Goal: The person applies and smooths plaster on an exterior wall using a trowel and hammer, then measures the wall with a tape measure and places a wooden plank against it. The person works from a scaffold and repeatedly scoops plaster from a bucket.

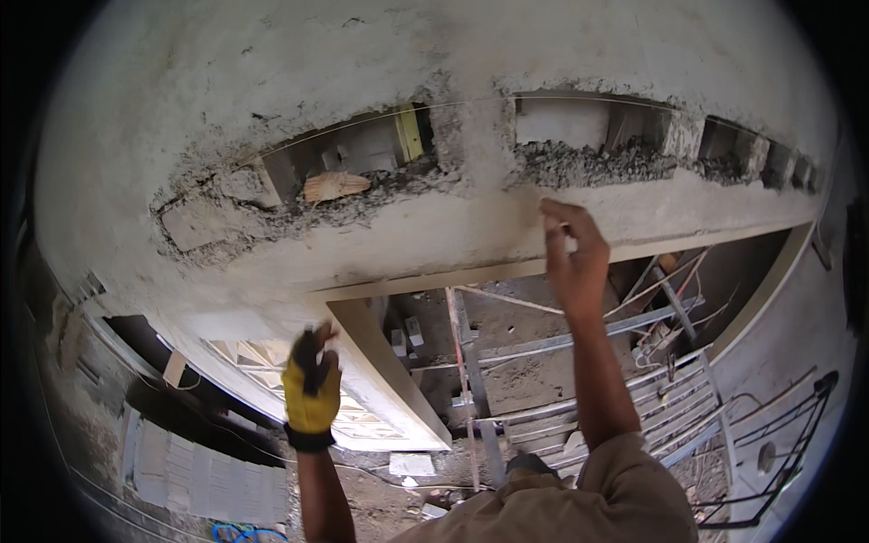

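My right hand (577,262) is bare and raised before the plastered wall band (407,235), just below a broken-out slot. Its thumb and fingers curl together with a small gap between; what they hold, if anything, cannot be made out. A brownish blur shows on the wall beside the fingertips. My left hand (312,385) wears a yellow and black glove and hovers lower down, by the corner of the door frame (380,362). Its fingers are loosely bent and apart, and nothing shows in them. A thin string (362,114) runs across the slots above.
Rough openings in the wall hold rubble, a broken wood piece (337,186) and a yellow strip (409,134). Below are metal scaffold bars (543,344), a slatted platform (597,407) and a dirt floor. Stacked grey blocks (204,475) stand lower left, near a blue hose (244,532).
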The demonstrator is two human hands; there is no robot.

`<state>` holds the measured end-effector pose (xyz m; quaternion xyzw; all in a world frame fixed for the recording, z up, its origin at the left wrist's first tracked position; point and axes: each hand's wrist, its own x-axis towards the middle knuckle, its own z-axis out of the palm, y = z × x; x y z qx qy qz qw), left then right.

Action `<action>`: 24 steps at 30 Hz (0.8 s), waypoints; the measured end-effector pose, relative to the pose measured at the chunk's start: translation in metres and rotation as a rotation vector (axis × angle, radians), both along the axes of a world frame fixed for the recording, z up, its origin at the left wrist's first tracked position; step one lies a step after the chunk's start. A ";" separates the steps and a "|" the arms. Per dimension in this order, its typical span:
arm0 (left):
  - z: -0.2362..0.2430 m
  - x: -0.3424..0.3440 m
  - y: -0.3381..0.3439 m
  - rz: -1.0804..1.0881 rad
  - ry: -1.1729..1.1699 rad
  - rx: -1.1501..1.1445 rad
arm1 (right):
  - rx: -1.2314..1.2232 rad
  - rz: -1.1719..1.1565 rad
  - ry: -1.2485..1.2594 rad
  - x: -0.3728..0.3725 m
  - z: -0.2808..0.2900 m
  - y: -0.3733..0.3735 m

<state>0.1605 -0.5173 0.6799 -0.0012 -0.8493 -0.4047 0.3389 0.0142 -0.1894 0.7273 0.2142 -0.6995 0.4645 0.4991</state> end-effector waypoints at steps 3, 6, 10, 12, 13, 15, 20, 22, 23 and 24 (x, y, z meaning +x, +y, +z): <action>0.079 -0.080 0.072 -0.081 0.431 -0.352 | -0.082 0.140 -0.034 -0.018 0.007 0.002; 0.132 -0.143 0.136 -0.067 0.418 -0.201 | 0.016 0.138 0.012 -0.065 0.058 0.002; 0.132 -0.174 0.155 -0.039 0.430 0.059 | 0.069 0.262 -0.109 -0.095 0.086 -0.002; 0.130 -0.181 0.166 -0.041 0.435 0.041 | 0.104 0.387 -0.228 -0.106 0.085 0.006; 0.125 -0.186 0.168 -0.045 0.433 0.032 | 0.080 0.415 -0.238 -0.109 0.081 0.007; 0.123 -0.196 0.171 0.011 0.371 -0.056 | 0.020 0.421 -0.243 -0.114 0.077 0.012; 0.114 -0.203 0.067 -0.132 0.081 0.441 | -0.081 0.274 -0.118 -0.135 0.055 -0.075; 0.120 -0.193 0.082 0.015 0.330 0.244 | -0.211 0.447 -0.133 -0.112 0.073 -0.071; 0.126 -0.197 0.103 0.066 0.315 0.222 | -0.175 0.436 -0.162 -0.113 0.079 -0.058; 0.128 -0.202 0.127 0.127 0.300 0.205 | -0.128 0.417 -0.156 -0.120 0.081 -0.039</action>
